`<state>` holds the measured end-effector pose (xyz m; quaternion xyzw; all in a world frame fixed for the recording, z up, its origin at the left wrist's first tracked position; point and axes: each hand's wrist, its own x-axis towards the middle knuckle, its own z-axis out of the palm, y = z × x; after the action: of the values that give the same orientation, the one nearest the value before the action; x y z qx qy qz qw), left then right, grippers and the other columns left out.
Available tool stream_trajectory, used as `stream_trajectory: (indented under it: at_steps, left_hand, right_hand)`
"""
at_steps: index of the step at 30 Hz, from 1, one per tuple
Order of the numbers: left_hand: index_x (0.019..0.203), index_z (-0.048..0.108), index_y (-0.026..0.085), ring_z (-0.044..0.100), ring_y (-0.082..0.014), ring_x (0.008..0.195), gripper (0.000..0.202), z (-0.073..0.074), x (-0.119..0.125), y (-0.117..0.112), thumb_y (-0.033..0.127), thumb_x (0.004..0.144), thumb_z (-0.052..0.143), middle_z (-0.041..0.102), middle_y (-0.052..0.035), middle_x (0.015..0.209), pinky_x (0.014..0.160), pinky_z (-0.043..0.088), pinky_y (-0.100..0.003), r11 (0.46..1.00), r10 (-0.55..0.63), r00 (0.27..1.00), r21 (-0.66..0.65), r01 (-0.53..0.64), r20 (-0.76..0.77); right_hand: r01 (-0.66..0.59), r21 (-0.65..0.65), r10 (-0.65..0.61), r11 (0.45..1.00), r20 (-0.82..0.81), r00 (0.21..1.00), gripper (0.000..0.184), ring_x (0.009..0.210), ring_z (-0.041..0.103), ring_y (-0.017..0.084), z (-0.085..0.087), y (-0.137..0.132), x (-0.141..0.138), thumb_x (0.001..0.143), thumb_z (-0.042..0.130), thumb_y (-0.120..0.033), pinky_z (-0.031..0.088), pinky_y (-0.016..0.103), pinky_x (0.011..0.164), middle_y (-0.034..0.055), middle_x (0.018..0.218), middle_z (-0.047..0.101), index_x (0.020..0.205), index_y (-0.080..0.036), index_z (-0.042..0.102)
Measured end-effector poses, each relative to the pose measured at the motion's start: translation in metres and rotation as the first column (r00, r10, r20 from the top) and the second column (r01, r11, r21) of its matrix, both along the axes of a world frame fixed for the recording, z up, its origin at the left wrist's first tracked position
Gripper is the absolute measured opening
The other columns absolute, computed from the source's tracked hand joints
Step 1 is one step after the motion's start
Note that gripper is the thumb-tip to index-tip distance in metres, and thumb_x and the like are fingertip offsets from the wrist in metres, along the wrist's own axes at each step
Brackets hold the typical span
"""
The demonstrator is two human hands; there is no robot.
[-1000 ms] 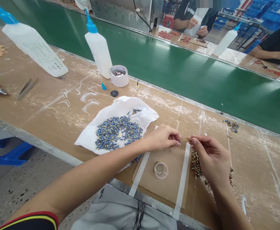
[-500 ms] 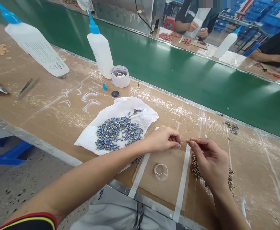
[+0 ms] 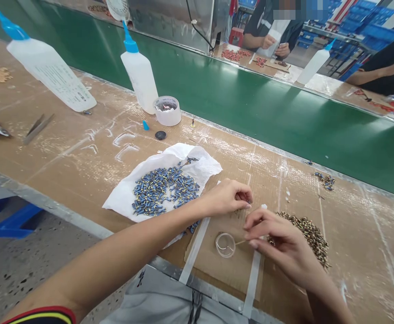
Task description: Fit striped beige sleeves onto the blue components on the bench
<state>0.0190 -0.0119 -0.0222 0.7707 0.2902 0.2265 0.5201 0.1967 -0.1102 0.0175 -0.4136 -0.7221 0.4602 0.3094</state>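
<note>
My left hand [image 3: 226, 197] rests on the cardboard pad [image 3: 224, 265] with its fingers pinched on a tiny part I cannot make out. My right hand [image 3: 278, 245] pinches a thin stick, whose tip reaches into the small clear dish [image 3: 225, 245] in front of me. A heap of small blue parts [image 3: 161, 189] lies on white paper [image 3: 124, 198] to the left of my left hand. A pile of small dark-and-tan beads [image 3: 306, 231] lies just right of my right hand.
Two white squeeze bottles with blue nozzles [image 3: 139, 74] [image 3: 48, 67], a white tape roll [image 3: 167, 111], a black cap [image 3: 160, 134] and tweezers [image 3: 37, 128] stand further left. The green conveyor belt [image 3: 267, 108] runs behind. Other people work across it.
My right hand has dropped from beside the left hand's fingertips down to the clear dish, uncovering the bead pile. The left hand has stayed put.
</note>
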Motion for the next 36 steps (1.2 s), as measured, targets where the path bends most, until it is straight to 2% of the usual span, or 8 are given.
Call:
stream_trajectory:
  at_steps: [6,10,13,15,17,24,30,36]
  left_hand:
    - [0.084,0.068,0.014,0.062,-0.0118,0.073,0.009,-0.002,0.000,0.001,0.011,0.078,0.063,0.070,-0.0018,0.079,0.068,0.046,-0.022,1.000,0.012,1.000,-0.013,-0.012,0.003]
    - [0.086,0.068,0.014,0.062,-0.0123,0.073,0.011,0.001,0.000,0.001,0.012,0.079,0.060,0.070,-0.0020,0.080,0.069,0.046,-0.023,0.999,0.001,1.000,-0.046,-0.002,-0.015]
    - [0.088,0.069,0.014,0.062,-0.0128,0.074,0.012,0.002,0.000,0.002,0.013,0.079,0.060,0.070,-0.0024,0.080,0.068,0.045,-0.023,0.999,-0.003,1.000,-0.053,0.001,-0.031]
    - [0.087,0.069,0.015,0.062,-0.0126,0.073,0.011,0.003,0.000,0.002,0.013,0.080,0.061,0.070,-0.0022,0.079,0.067,0.044,-0.023,0.999,0.001,0.999,-0.050,-0.003,-0.045]
    - [0.085,0.068,0.014,0.061,-0.0117,0.071,0.009,0.003,0.001,0.002,0.014,0.080,0.061,0.069,-0.0016,0.076,0.066,0.044,-0.022,0.999,0.004,0.999,-0.044,-0.006,-0.049]
    - [0.084,0.068,0.014,0.060,-0.0122,0.071,0.008,0.005,0.001,0.003,0.017,0.080,0.061,0.068,-0.0022,0.077,0.066,0.043,-0.023,0.999,0.008,0.996,-0.032,-0.011,-0.085]
    - [0.084,0.067,0.015,0.058,-0.0116,0.070,0.008,0.004,0.000,0.002,0.018,0.081,0.060,0.067,-0.0011,0.075,0.065,0.042,-0.023,1.000,0.007,0.997,-0.006,-0.007,-0.081]
    - [0.083,0.067,0.015,0.057,-0.0115,0.069,0.008,0.004,-0.001,0.002,0.020,0.082,0.061,0.065,-0.0005,0.073,0.064,0.041,-0.023,1.000,0.012,0.997,-0.009,-0.013,-0.076]
  right_hand:
    - [-0.110,0.015,0.108,0.994,0.123,0.987,0.013,0.087,0.058,0.016,-0.010,-0.006,-0.025,0.091,0.059,-0.019,0.046,0.029,0.074,0.0034,0.098,0.058,0.094,-0.025,0.070]
    - [-0.080,0.030,0.075,0.996,0.125,0.989,0.016,0.094,0.059,0.018,-0.004,0.000,-0.015,0.090,0.060,-0.025,0.048,0.033,0.083,0.0037,0.103,0.062,0.105,-0.027,0.067]
    - [0.170,0.085,-0.185,0.982,0.228,0.956,0.021,0.094,0.062,0.021,0.003,0.009,0.023,0.092,0.055,-0.032,0.049,0.035,0.081,0.0062,0.105,0.066,0.109,-0.026,0.064]
    - [0.432,0.182,-0.468,0.883,0.390,0.793,0.022,0.082,0.064,0.022,0.004,0.015,0.056,0.091,0.053,-0.036,0.050,0.036,0.073,0.0077,0.096,0.070,0.100,-0.023,0.067]
    - [0.522,0.226,-0.553,0.822,0.532,0.641,0.023,0.074,0.065,0.023,0.001,0.018,0.086,0.088,0.054,-0.039,0.048,0.037,0.069,0.0077,0.088,0.072,0.092,-0.021,0.069]
    - [0.460,0.032,-0.360,0.888,0.670,0.649,0.019,0.074,0.066,0.022,-0.014,0.018,0.114,0.083,0.057,-0.036,0.047,0.032,0.066,0.0038,0.083,0.073,0.088,-0.023,0.069]
    - [0.463,0.048,-0.347,0.885,0.731,0.588,0.018,0.064,0.063,0.021,-0.017,0.020,0.106,0.081,0.056,-0.036,0.043,0.031,0.057,0.0032,0.070,0.068,0.078,-0.022,0.067]
    - [0.418,0.152,-0.389,0.896,0.722,0.572,0.017,0.070,0.063,0.023,-0.022,0.023,0.106,0.082,0.053,-0.032,0.043,0.033,0.062,0.0063,0.078,0.070,0.072,-0.021,0.063]
